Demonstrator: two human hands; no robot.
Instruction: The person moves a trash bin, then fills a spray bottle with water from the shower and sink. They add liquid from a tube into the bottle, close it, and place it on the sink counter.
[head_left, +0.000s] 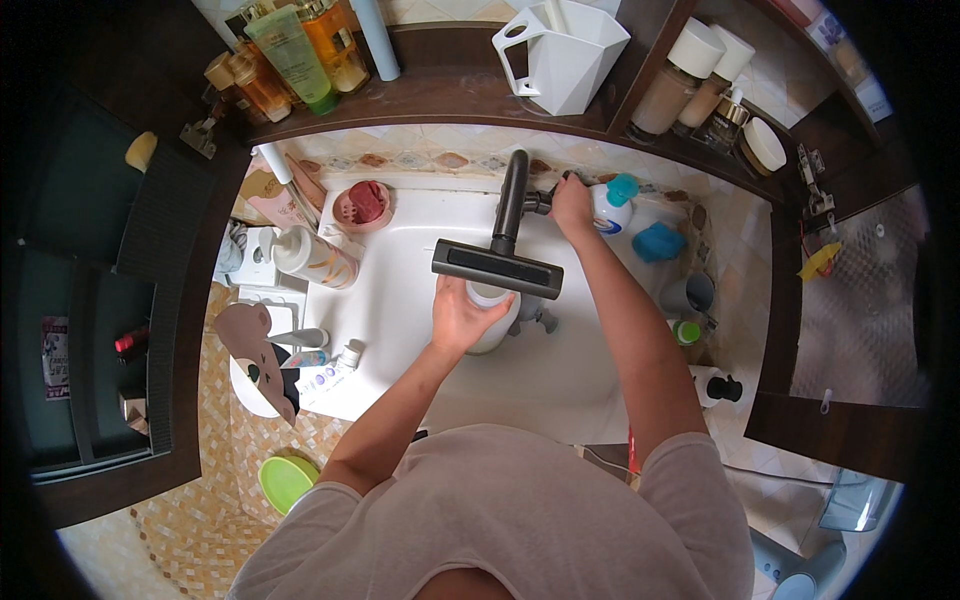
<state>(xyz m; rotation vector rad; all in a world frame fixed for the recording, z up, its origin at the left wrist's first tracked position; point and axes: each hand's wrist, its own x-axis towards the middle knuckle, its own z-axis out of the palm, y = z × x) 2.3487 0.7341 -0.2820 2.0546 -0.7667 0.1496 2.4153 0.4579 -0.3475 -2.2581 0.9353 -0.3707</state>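
Observation:
Over the white sink, my left hand is closed around a white round container. The wide head of a dark grey faucet covers part of this container, so I cannot tell its full shape or whether water runs into it. My right hand reaches to the faucet's right side, its fingers closed on the dark faucet handle. Just right of that hand stands a white bottle with a blue top. Below the faucet, a grey fitting shows in the basin.
A soap dish with red soap and a white pump bottle line the left rim. Along the right are a blue object and a grey cup. A dark shelf overhangs the back; open cabinet doors flank both sides.

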